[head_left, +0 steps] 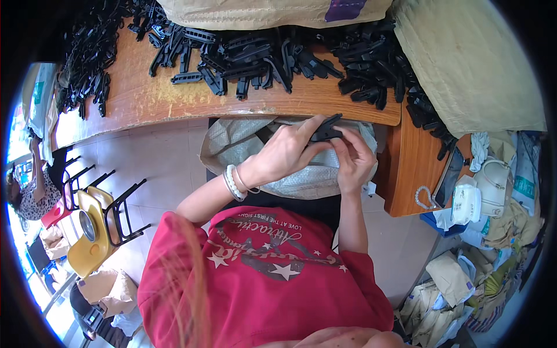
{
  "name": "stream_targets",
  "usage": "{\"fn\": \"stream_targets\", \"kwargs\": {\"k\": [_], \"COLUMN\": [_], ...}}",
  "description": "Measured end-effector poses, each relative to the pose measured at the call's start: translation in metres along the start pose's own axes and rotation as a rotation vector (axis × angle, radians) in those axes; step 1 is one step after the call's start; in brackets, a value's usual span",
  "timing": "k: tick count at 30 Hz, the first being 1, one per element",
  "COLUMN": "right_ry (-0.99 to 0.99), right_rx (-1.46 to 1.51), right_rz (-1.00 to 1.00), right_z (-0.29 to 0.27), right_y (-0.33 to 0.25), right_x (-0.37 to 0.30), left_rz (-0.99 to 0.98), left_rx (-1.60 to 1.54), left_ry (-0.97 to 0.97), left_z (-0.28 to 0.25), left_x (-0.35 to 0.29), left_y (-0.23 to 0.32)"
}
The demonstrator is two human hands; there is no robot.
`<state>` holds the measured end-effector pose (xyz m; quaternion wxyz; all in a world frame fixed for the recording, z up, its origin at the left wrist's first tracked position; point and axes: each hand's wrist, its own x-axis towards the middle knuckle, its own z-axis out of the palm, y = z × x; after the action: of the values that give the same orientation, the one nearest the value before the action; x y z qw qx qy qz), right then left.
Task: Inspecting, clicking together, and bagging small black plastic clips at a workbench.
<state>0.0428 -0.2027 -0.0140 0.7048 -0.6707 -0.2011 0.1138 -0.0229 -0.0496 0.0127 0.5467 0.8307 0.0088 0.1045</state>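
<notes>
A small black plastic part (326, 131), long and narrow with a pointed end, is held between my two hands just off the table's front edge. My left hand (285, 152), with pale bracelets on its wrist, pinches the part from the left. The fingertips of my right hand (355, 159) close on its lower right side. Below both hands hangs an open whitish woven sack (301, 184), its inside mostly hidden by my left hand and arm. Heaps of similar black plastic parts (246, 55) lie on the wooden table (145, 98) ahead.
Large tan sacks (278, 14) stand behind the heaps and at the far right (473, 64). A side table (397, 168) borders my right. Beyond it are a white handbag (496, 187) and crumpled bags. Yellow chairs (93, 246) and another person (35, 191) are at the left.
</notes>
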Motion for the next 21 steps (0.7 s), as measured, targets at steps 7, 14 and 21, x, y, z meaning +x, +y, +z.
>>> {"fn": "stream_targets", "kwargs": {"k": [7, 14, 21], "right_ry": [-0.109, -0.224, 0.066], "right_rx": [0.035, -0.288, -1.084], "right_rz": [0.012, -0.126, -0.544], "right_z": [-0.006, -0.021, -0.036], "right_y": [-0.017, -0.01, -0.011], "right_x": [0.013, 0.016, 0.064], "left_rz": [0.117, 0.097, 0.368], "left_rx": [0.136, 0.059, 0.485], "left_ry": [-0.126, -0.176, -0.057], "left_z": [-0.013, -0.011, -0.02], "left_x": [0.004, 0.004, 0.03], "left_y": [-0.003, -0.008, -0.02]}}
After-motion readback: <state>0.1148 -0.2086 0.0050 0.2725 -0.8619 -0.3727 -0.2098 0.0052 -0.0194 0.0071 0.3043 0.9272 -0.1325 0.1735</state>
